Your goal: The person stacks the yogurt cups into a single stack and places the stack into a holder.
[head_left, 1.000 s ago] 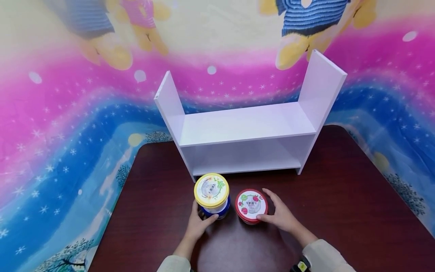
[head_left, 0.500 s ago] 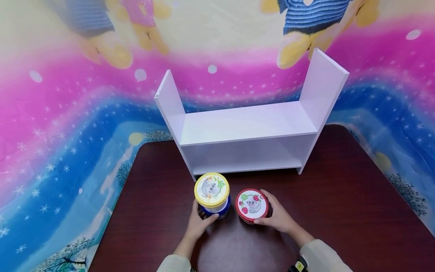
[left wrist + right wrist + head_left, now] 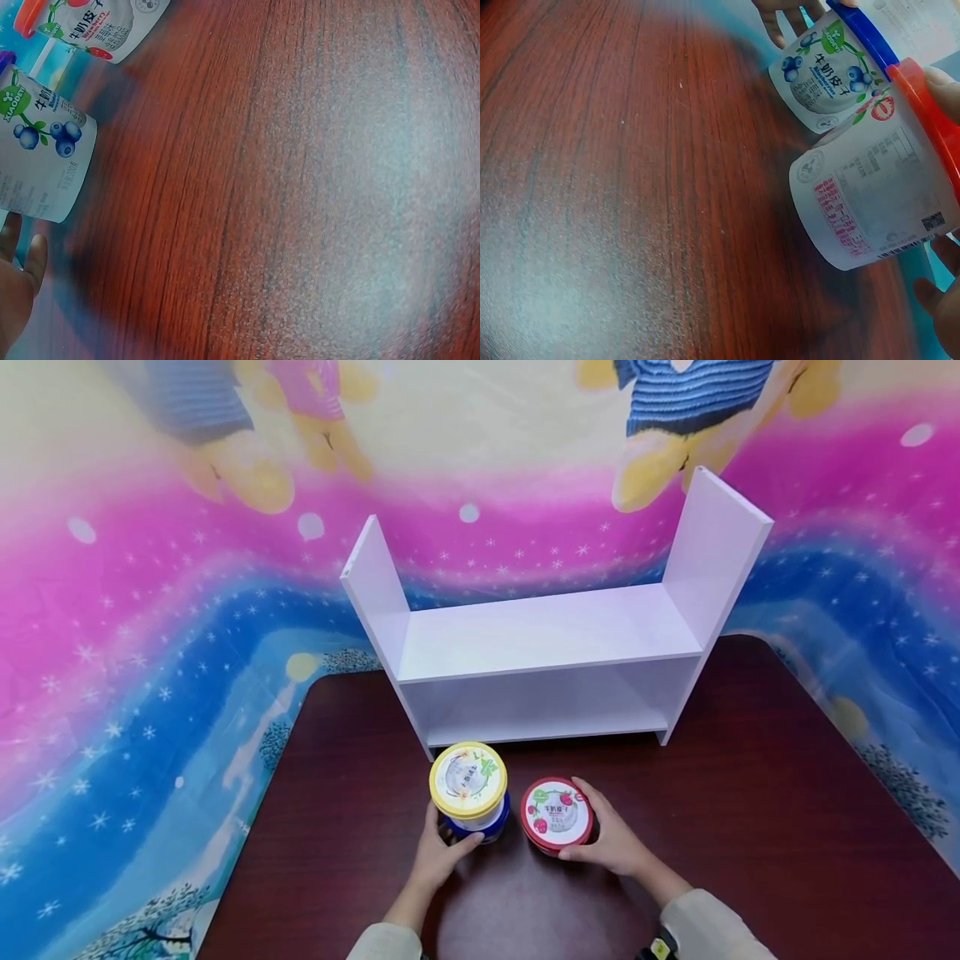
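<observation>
My left hand (image 3: 433,858) grips the blue-lidded yogurt cup (image 3: 495,828), its thumb along the front of the lid. On top of that cup stands a yellow-lidded cup (image 3: 468,781), which hides most of the blue lid. Blueberries are printed on the lower cup's side (image 3: 49,146) in the left wrist view. To the right, my right hand (image 3: 617,837) holds a red-lidded yogurt cup (image 3: 557,814) with strawberries on its lid, thumb at the front rim and fingers round the far right side. The right wrist view shows this cup's printed label (image 3: 874,199) beside the blueberry cup (image 3: 825,75).
Behind the cups stands a white two-tier shelf (image 3: 547,627) with tall side panels. Its lower left foot is close behind the yellow-lidded cup. All of it is on a dark red-brown wooden table (image 3: 780,810). A colourful printed cloth (image 3: 225,635) hangs around the back and sides.
My right hand has closed in on the red-lidded cup, its thumb sliding left along the front rim and its fingers drawing in. The left hand and the stacked cups have stayed put.
</observation>
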Motion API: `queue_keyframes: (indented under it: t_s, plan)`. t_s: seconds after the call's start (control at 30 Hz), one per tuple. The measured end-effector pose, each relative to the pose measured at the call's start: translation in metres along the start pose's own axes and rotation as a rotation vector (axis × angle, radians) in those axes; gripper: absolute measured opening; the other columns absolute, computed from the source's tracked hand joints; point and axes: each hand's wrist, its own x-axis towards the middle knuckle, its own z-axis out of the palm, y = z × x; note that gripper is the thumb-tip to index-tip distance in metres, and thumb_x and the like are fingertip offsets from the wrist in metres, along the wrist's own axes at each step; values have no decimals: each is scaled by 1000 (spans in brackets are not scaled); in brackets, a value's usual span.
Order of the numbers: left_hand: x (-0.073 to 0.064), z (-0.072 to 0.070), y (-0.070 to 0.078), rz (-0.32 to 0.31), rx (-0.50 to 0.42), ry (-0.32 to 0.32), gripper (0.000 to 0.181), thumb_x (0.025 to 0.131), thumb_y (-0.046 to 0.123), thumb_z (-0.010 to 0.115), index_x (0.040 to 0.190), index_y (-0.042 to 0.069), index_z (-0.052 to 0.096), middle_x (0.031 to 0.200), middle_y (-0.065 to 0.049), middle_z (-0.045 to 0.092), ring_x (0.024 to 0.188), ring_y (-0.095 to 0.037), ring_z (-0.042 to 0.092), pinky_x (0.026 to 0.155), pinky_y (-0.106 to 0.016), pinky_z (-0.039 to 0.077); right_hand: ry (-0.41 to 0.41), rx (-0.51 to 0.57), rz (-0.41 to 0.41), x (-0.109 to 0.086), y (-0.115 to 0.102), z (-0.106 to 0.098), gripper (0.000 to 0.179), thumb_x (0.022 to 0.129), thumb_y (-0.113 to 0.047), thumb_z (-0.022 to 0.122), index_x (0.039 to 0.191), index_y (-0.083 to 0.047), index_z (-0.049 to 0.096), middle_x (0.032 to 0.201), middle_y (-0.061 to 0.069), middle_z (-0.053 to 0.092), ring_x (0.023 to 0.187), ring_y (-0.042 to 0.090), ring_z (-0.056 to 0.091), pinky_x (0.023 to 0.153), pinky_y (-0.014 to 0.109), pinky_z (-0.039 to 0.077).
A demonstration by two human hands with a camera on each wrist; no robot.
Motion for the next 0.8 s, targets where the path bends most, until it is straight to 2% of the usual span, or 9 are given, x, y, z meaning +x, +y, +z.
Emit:
queue_keyframes:
  t_s: [0.4,0.8]
  plan:
    - [-3,-1,0,-20,12,1,87,69,15,73,135,8,17,128,-24,32,111,-40,35,88,-50,32,30,14,-5,-1,-1,6,100,53,-27,82,133,-4,27,129,19,32,116,30,31,92,53,22]
    - [0,0,2,-19,21,3,86,69,16,73,135,8,18,127,-23,33,111,-39,36,89,-49,32,75,-61,32,1,-3,6,102,50,-34,82,133,-5,29,129,17,35,115,29,33,92,51,24]
